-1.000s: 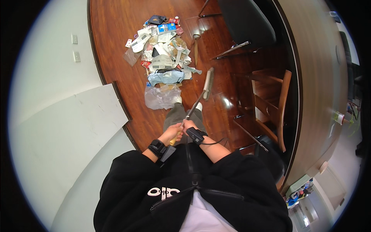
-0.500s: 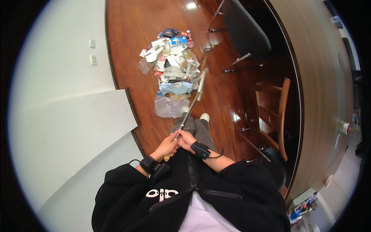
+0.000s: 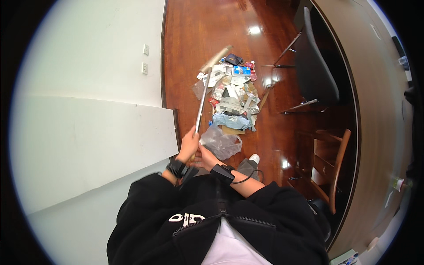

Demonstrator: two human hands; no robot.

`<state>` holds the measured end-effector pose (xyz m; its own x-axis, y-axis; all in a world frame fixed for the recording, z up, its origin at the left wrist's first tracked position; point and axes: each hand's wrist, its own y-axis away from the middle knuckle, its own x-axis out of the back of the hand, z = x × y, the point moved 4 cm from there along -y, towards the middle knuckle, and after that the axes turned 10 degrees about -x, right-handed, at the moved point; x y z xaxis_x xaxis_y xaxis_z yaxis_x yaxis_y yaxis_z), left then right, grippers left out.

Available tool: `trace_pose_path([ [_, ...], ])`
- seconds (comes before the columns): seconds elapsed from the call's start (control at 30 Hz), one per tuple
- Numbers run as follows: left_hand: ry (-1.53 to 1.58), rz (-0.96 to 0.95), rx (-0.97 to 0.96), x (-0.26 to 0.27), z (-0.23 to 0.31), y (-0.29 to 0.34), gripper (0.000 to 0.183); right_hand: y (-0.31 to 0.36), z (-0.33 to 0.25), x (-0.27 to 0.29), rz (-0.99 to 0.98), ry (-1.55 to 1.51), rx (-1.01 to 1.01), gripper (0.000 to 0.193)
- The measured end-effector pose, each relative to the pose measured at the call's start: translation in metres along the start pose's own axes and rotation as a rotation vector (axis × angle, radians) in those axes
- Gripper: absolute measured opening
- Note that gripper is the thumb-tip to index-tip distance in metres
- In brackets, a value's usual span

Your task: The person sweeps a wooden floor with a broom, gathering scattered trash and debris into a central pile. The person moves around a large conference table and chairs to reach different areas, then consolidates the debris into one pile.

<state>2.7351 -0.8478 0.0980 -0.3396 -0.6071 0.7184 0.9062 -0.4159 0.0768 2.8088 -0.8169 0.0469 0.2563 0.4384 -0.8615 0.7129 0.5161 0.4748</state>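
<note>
A broom (image 3: 203, 98) with a metal pole slants up and away from me. Its pale, wide head (image 3: 216, 58) is over the far left edge of a litter pile (image 3: 229, 92). My left hand (image 3: 189, 145) is closed round the lower pole. Beside it, my right hand (image 3: 206, 157) has its fingers stretched out by the yellowish lower end of the handle, which is partly hidden. Paper, wrappers, a blue packet (image 3: 241, 71) and a light blue cloth-like piece (image 3: 230, 120) lie in the pile. A clear plastic bag (image 3: 221, 142) lies at its near side.
A white wall (image 3: 101, 66) with two sockets and a jutting white panel (image 3: 101, 145) border the left side. On the right are a black chair (image 3: 314, 66), a wooden chair (image 3: 339, 170) and a long table (image 3: 371, 110). The floor (image 3: 190, 26) is glossy brown wood.
The broom's head has swung from the pile's right side to its far left. Both hands have moved forward and left, and my right fingers have loosened. The view has shifted left.
</note>
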Motion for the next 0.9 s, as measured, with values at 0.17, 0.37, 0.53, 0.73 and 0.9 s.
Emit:
trace_pose_path([
  [0.17,-0.126,0.054,0.002,-0.012,-0.077,-0.144,0.037,-0.102,-0.074,0.014,0.141,-0.162,0.081,0.037],
  [0.37,-0.020,0.049,0.231,-0.022,-0.146,-0.169,0.039,-0.181,-0.088,0.037,0.238,-0.299,-0.020,0.042],
  [0.53,0.359,-0.315,0.313,-0.041,-0.151,-0.159,0.054,-0.182,-0.092,0.045,0.308,-0.465,0.006,0.039],
  [0.73,0.602,-0.505,0.600,-0.060,-0.147,-0.172,0.065,-0.171,-0.093,0.052,0.159,-0.635,0.065,0.031],
  [0.9,0.300,-0.570,0.354,-0.093,-0.145,-0.130,0.070,-0.132,-0.048,0.061,0.212,-0.598,0.126,0.031],
])
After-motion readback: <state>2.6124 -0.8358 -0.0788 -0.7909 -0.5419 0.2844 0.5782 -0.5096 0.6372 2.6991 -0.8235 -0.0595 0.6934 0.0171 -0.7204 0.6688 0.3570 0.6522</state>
